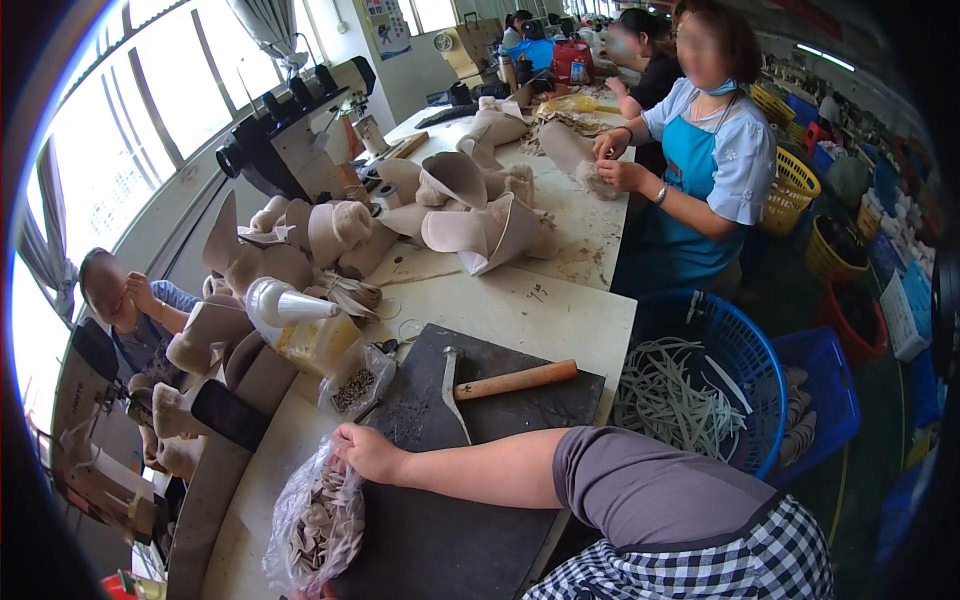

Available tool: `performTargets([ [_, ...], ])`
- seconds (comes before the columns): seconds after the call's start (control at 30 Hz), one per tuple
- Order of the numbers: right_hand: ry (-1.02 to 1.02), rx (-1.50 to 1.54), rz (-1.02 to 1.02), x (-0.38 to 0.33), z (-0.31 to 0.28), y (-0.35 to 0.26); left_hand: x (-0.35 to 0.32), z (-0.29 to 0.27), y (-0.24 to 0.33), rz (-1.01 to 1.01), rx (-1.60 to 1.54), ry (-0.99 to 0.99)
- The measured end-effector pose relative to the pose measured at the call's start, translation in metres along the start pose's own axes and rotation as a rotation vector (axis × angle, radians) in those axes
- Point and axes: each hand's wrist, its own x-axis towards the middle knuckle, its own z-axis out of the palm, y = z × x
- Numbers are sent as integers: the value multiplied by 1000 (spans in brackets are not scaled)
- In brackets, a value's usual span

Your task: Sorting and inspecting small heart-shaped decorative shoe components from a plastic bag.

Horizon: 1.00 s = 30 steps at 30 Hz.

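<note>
- Right hand (366, 452) reaches across the dark slate work slab (450, 530), fingers curled, pinching the neck of the clear plastic bag of beige cut pieces (318, 520).
- Bag lies just below-left of the hand, at the slab's left edge.
- Wooden-handled hammer (500, 382) rests on the slab, apart from the hand.
- Left hand: barely visible at bottom edge, state can't tell.

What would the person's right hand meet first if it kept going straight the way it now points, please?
The right hand reaches leftward across the dark mat and already touches the top of the clear bag of tan pieces. Straight on, it would likely meet that bag first, though depth is unclear.
</note>
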Motion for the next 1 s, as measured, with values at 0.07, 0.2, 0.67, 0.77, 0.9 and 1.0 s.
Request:
performTargets([
  [0.07, 64, -6, 11, 2, -1, -3, -2, 11, 10, -6, -157, 55],
  [0.2, 155, -93, -33, 4, -3, -2, -8, 24, 30, -42, -169, 154],
  [0.67, 36, -244, -163, 3, -24, -16, -8, 19, 22, 100, -133, -29],
  [0.77, -20, -485, -313, -12, -11, -41, -16, 34, 42, 155, 115, -114],
  [0.9, -11, -611, -602, -20, -2, -43, -17, 29, 44, 158, 192, -183],
  [1.0, -38, -540, -546, -29, 4, -63, -19, 22, 46, 179, 75, -139],
])
